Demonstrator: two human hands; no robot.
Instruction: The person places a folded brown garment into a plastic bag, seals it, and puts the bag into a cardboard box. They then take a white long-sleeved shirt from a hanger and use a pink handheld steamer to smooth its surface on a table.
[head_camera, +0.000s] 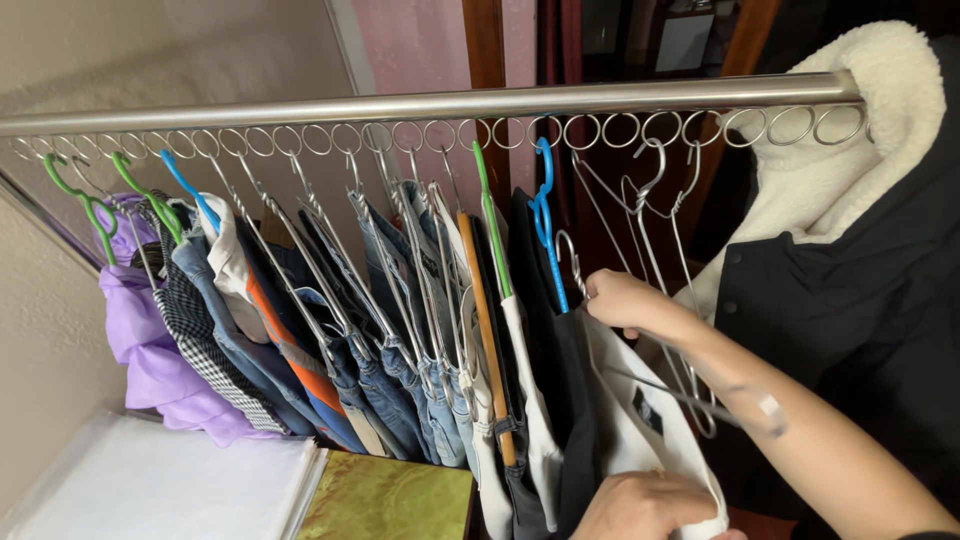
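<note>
Clothes rail scene, viewed from above the hands. Right hand (618, 300) raised beside the blue hanger (545, 215), fingers curled in a narrow grip on the hook of a wire hanger (572, 262) just below the steel rail (430, 104); forearm stretched in from lower right. Left hand (640, 508) at the bottom edge, closed in a grip on the upper edge of a white garment (640, 420) bearing a small dark label. Garment located between the two hands, just right of the black clothing (560, 400) on the rail, its top near the wire hook; whether already threaded on that hanger could not be told.

Rail fitted with a row of metal rings (600, 130) along its underside, each carrying one hanger hook. From left to right: purple padded jacket (160, 370) on a green hanger (85, 205), checked shirt (205, 350), several denim pieces (400, 380), a wooden-barred hanger (485, 330). Empty wire hangers (660, 190) suspended to the right of the blue one. Black coat with cream fleece lining (850, 250) draped over the rail's right end. White sheets (170, 485) and a green-gold box (385, 497) lying below the hung clothes at lower left.
</note>
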